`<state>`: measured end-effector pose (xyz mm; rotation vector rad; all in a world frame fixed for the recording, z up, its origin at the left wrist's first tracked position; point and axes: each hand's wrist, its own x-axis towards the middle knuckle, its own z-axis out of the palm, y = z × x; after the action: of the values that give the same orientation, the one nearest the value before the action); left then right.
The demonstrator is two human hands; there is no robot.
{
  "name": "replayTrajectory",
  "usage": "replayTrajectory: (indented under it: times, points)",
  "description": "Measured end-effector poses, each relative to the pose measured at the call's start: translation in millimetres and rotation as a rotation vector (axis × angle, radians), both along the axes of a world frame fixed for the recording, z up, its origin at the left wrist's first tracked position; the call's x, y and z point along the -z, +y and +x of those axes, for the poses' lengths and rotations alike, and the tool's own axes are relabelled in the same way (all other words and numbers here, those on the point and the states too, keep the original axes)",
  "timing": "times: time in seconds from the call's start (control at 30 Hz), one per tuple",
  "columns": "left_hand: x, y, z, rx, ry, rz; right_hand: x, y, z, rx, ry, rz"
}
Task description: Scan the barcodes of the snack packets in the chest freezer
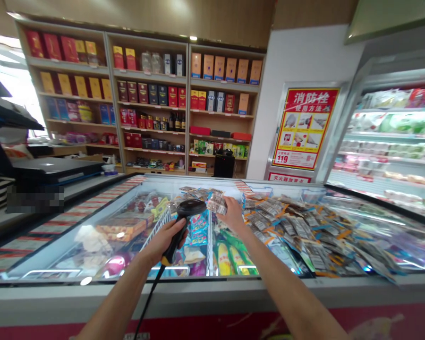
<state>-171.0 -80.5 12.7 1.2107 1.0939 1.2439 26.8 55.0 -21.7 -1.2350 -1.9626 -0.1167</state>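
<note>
My left hand is wrapped round the handle of a black and yellow barcode scanner, whose cord hangs down over the freezer front. In my right hand is a small printed snack packet, pinched at its right side just beyond the scanner head. Both hands are above the glass top of a chest freezer. A broad pile of similar packets lies on the glass to the right. A few more packets lie behind the scanner.
Under the glass are wire baskets with blue ice-cream packs and corn-shaped packs. A counter with a dark flat device stands left. Shelves of boxed goods line the back wall. A lit display fridge is at right.
</note>
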Motion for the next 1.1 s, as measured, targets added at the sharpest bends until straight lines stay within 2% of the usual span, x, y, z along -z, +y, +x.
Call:
replayTrajectory:
  times: [0.33,0.43,0.6,0.77,0.83,0.9,1.03,1.1]
  points:
    - [-4.2,15,18,0.058,0.039,0.035,4,5,31,0.094,-0.007,0.035]
    - [-4.2,17,19,0.034,0.038,0.020,-1,8,51,0.222,0.005,0.027]
    - [-0.1,22,9,-0.060,-0.005,-0.008,-9,13,105,0.506,0.083,-0.020]
    - [2.7,26,-6,-0.092,-0.068,-0.033,-5,16,142,0.631,0.107,-0.052]
    - [3.0,25,-10,-0.098,-0.091,-0.034,-5,18,137,0.619,0.098,-0.032]
    - [3.1,25,-12,-0.090,-0.086,-0.027,-9,19,117,0.568,0.070,-0.005]
    - [3.5,22,-17,-0.117,-0.054,-0.017,-17,23,41,0.429,0.006,-0.011]
    - [4.1,20,-21,-0.140,-0.045,-0.023,-18,26,-1,0.354,-0.020,-0.062]
